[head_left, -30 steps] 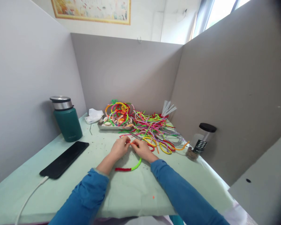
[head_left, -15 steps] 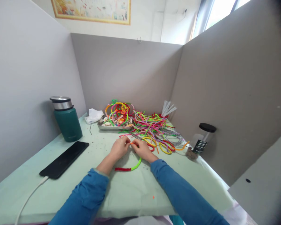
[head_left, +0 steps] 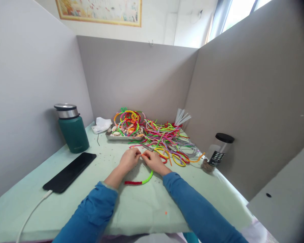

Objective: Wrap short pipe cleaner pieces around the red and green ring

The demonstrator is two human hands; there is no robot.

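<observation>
My left hand [head_left: 130, 158] and my right hand [head_left: 153, 160] meet fingertip to fingertip over the middle of the table. Both are closed in a pinch, with a small bit of orange pipe cleaner [head_left: 142, 155] between them. From beneath my right hand a curved pipe cleaner [head_left: 147, 179] comes out, bright green and then dark red at its free end. Its upper part is hidden by the hand. Just behind my right hand lie scissors [head_left: 147, 147], partly covered, and red and yellow loops [head_left: 179, 159] of pipe cleaner.
A metal tray [head_left: 124, 138] holds shells and bent pipe cleaners, beside a heap of loose pipe cleaners [head_left: 164, 133]. A green bottle [head_left: 73, 131] and a black phone [head_left: 69, 172] with a white cable stand left. A clear jar [head_left: 218, 152] is right. Partitions enclose the table.
</observation>
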